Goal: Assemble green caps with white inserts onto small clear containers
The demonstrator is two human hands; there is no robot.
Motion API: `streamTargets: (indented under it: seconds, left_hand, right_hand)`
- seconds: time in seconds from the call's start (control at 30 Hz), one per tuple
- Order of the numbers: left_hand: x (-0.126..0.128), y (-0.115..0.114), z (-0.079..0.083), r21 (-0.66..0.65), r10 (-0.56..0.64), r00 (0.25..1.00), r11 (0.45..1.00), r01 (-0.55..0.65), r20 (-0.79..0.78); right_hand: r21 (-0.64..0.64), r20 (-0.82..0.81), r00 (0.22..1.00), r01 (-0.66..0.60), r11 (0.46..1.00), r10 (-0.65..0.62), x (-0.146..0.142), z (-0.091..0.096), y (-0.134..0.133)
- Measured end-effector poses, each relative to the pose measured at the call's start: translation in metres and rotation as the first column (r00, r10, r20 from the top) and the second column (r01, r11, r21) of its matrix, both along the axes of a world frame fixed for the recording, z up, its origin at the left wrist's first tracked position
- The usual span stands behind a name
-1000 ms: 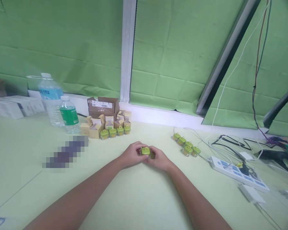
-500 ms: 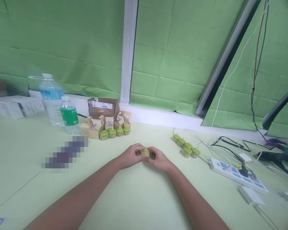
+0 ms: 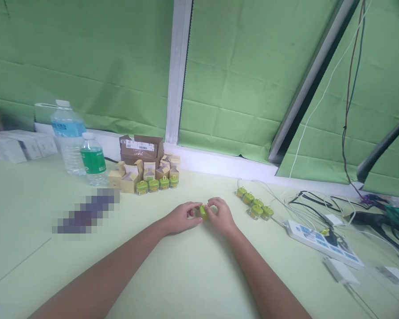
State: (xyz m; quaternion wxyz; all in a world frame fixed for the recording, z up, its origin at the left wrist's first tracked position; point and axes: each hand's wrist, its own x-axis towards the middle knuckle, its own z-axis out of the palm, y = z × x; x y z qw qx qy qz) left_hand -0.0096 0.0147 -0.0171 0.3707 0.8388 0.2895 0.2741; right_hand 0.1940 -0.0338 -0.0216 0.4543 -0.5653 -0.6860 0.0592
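Observation:
A small clear box with a green lid and a loop on top (image 3: 203,212) is between my two hands, just above or on the table; I cannot tell which. My right hand (image 3: 222,218) pinches it, thumb across its near right side. The fingertips and thumb of my left hand (image 3: 182,218) close on its left edge. Several matching green-lidded boxes (image 3: 256,211) stand in a cluster to the right. Another row of them (image 3: 153,185) stands at the back left, before opened small cardboard boxes (image 3: 130,180).
Behind the small cartons sits a larger brown carton (image 3: 142,149). Two water bottles, one with a green label (image 3: 93,160), stand left of it. A blurred-out patch (image 3: 86,215) covers something on the table (image 3: 173,283). A power strip (image 3: 324,243) and tangled cables lie right.
The green-lidded box has turned and tilted between my fingers. My left thumb has slid off its front to its left edge, and my right thumb has come across it.

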Motion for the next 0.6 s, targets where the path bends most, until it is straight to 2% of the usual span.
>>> streamTargets:
  seconds: [0.07, 0.2, 0.3, 0.47, 0.6]
  left_hand:
    - [0.000, 0.001, -0.004, -0.004, 0.026, 1.000, 1.000, -0.026, -0.005]
    - [0.000, 0.001, -0.006, 0.022, 0.019, 0.999, 1.000, -0.018, -0.029]
    - [0.000, 0.000, -0.005, 0.042, 0.019, 0.998, 0.999, -0.016, -0.054]
    - [-0.001, -0.002, -0.002, 0.066, 0.011, 0.997, 0.998, -0.006, -0.082]
    - [-0.001, -0.003, 0.000, 0.079, 0.003, 0.997, 0.997, 0.003, -0.079]
  right_hand:
    - [0.032, 0.128, 0.976, 0.173, 0.984, -0.176, 0.017, 0.001, 0.003]
    - [0.067, 0.292, 0.844, 0.451, 0.890, -0.450, 0.057, 0.003, 0.009]
    - [0.064, 0.348, 0.756, 0.571, 0.819, -0.554, 0.081, 0.005, 0.012]
    - [0.082, 0.352, 0.610, 0.735, 0.673, -0.710, 0.107, 0.003, 0.012]
    - [0.047, 0.334, 0.586, 0.772, 0.634, -0.739, 0.122, 0.001, 0.009]
